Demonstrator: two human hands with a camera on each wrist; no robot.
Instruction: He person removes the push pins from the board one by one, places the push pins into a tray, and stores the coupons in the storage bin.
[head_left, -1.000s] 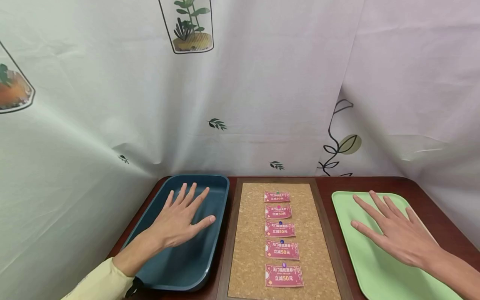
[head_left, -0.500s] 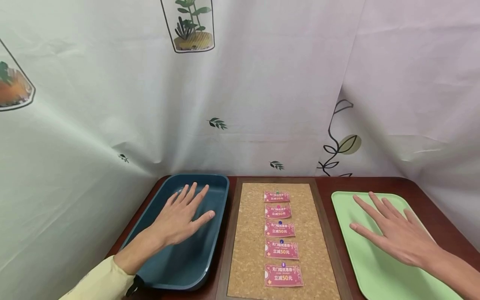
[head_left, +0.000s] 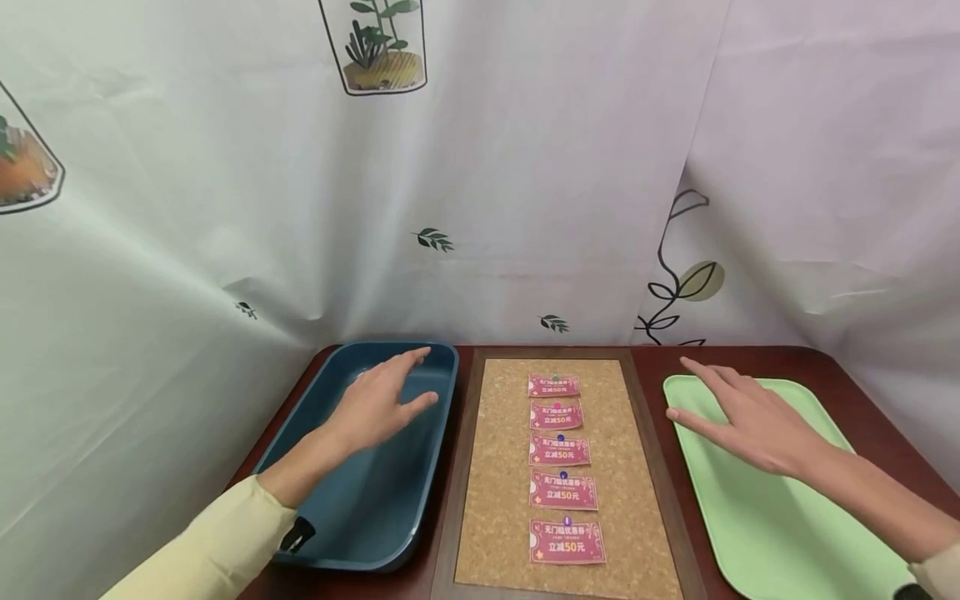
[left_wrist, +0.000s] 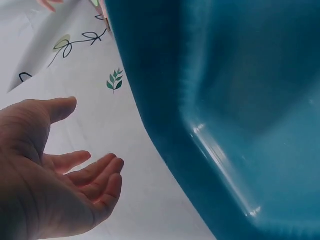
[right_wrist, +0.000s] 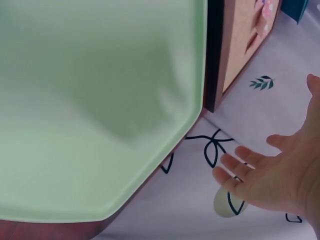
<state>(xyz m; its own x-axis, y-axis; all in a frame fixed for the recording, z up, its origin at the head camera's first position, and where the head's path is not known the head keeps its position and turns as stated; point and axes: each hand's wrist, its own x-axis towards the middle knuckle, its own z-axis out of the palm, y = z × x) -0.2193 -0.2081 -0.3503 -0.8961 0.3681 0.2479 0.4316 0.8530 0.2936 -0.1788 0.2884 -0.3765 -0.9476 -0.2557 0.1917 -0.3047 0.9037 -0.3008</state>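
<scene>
My left hand point(head_left: 373, 406) hovers over the deep blue tray point(head_left: 360, 533), thumb apart from the relaxed fingers, holding nothing. In the left wrist view the same hand point(left_wrist: 45, 175) has its fingers loosely bent beside the tray wall. Above the light green tray point(head_left: 787, 533) is my right hand point(head_left: 757, 421), also holding nothing, its thumb and fingers apart. Between the trays lies a framed cork board point(head_left: 495, 500). Several pink paper coupons point(head_left: 566, 547) run down it in a column, each with a coloured pushpin point(head_left: 567, 521) at its top edge.
The trays and board lie on a dark red table point(head_left: 652, 363). A pale printed cloth point(head_left: 525, 167) hangs behind and beside it. A black band point(head_left: 297, 534) shows at my left wrist, below a pale yellow sleeve point(head_left: 217, 533).
Both hands have lifted and moved inward toward the board, their spread fingers drawing closer together. The view has tilted slightly downward. The coupons and trays stay as they were.
</scene>
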